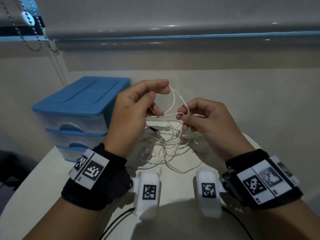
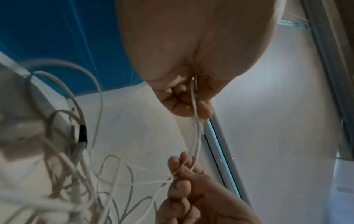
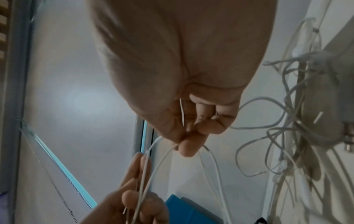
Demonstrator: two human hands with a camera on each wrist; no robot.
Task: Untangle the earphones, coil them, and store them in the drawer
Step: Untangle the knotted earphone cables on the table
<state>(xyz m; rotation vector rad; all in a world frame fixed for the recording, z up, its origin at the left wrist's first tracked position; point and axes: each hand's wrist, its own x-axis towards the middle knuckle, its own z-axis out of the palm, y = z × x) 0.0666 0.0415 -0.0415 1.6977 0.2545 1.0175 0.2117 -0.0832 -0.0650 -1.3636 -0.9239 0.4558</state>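
Overhead, left hand point(image 1: 135, 108) and right hand point(image 1: 206, 122) each pinch white earphones point(image 1: 174, 104) cord loop; tangle on table point(image 1: 43, 179) beside blue drawer unit point(image 1: 74, 108).

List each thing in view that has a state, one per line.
earphones: tangled, one loop lifted, the rest heaped on the table
left hand: pinches the lifted loop
right hand: pinches the same loop
drawer unit: all visible drawers closed
table: bears the unit and heap
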